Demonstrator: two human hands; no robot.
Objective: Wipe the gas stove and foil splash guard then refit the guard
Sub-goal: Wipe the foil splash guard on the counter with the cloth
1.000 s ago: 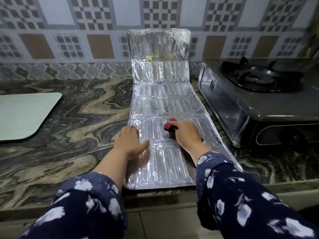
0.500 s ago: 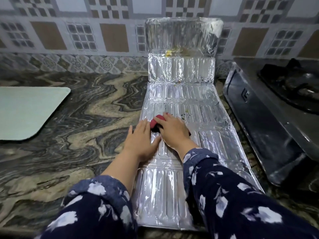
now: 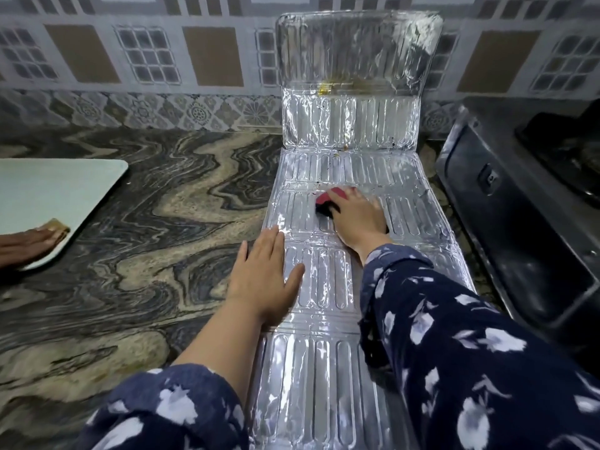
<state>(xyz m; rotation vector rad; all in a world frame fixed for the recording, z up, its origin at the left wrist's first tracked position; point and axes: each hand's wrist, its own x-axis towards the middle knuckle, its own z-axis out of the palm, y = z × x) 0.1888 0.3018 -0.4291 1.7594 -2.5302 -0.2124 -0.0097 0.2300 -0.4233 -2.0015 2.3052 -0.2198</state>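
right hand (image 3: 355, 216) grip pinching red scrubber (image 3: 328, 203), moved farther up foil splash guard (image 3: 341, 287) | left hand (image 3: 264, 277) spread, pressing guard's left edge | wiping advanced toward counter's back edge

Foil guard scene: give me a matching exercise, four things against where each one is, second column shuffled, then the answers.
Things:
1. sponge
2. left hand
3. stove
4. pale board

Places:
A. far left on the counter
B. right of the foil guard
C. under the right hand
D. flat on the guard's left edge

Pairs: 1-C, 2-D, 3-B, 4-A
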